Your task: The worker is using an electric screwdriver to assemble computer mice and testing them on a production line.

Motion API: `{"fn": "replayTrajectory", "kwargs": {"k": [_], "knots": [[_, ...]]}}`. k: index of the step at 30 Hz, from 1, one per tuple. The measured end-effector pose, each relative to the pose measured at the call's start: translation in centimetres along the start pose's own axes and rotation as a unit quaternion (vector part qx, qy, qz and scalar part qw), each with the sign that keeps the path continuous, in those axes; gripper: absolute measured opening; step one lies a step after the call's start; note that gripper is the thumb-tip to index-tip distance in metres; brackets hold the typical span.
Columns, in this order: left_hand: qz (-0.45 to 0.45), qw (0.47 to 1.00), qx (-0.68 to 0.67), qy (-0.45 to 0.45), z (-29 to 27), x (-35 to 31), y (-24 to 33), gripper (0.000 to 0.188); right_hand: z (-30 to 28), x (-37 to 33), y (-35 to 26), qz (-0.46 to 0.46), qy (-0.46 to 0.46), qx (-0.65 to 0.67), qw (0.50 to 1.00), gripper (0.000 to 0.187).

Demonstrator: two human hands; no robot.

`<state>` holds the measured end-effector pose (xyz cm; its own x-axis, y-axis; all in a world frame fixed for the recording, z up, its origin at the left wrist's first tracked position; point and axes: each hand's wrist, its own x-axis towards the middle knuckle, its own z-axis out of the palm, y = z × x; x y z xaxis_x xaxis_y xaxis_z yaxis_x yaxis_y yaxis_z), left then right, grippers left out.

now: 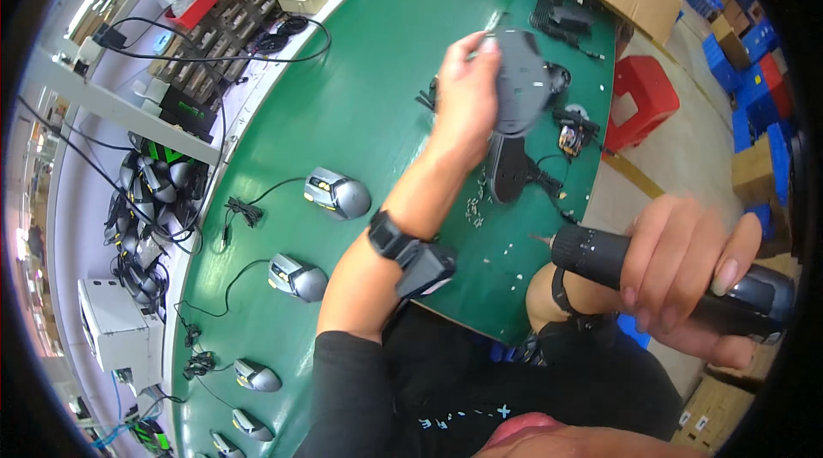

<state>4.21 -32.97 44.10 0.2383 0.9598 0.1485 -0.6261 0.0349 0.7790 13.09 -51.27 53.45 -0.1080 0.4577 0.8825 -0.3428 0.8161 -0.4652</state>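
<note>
Pinching grey shell (pixel 521 85), left hand (pixel 468 88); clasping screwdriver (pixel 596 254), right hand (pixel 684 268).

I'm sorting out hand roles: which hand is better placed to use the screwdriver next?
Probably the right: the right hand grips the black screwdriver, its bit exposed and pointing left, while the left hand holds the gray shell.

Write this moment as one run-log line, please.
left hand: holds dark grey shell | right hand: holds black screwdriver, bit toward left | green table: grey corded mice
</note>
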Motion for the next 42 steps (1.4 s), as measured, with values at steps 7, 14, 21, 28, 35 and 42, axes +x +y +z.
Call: {"fn": "replayTrajectory", "kwargs": {"k": [7,14,21,28,35,42], "knots": [[0.288,0.84,0.441,-0.132,2.3,0.6,-7.2,0.039,0.5,-0.3,-0.5,-0.007,-0.007,0.032,0.999,0.05],[0.303,0.75,0.572,-0.135,0.1,-1.6,-9.6,0.033,1.7,-1.5,-0.5,-0.002,0.009,0.066,0.998,0.05],[0.332,0.653,0.659,0.169,-7.0,-5.0,-0.3,0.032,0.3,-1.9,-0.2,0.008,0.002,0.079,0.997,0.049],[-0.119,0.486,0.823,0.27,-17.7,-9.9,1.1,0.07,3.4,-1.0,2.3,0.027,-0.028,0.176,0.984,0.053],[-0.002,0.615,0.758,0.215,-19.9,-13.0,1.2,0.062,5.1,-2.2,0.8,0.0,-0.028,0.216,0.976,0.056],[0.117,0.983,-0.022,0.14,-17.6,-22.4,9.7,0.06,6.6,-3.7,-1.5,-0.024,-0.03,0.214,0.976,0.056]]}}
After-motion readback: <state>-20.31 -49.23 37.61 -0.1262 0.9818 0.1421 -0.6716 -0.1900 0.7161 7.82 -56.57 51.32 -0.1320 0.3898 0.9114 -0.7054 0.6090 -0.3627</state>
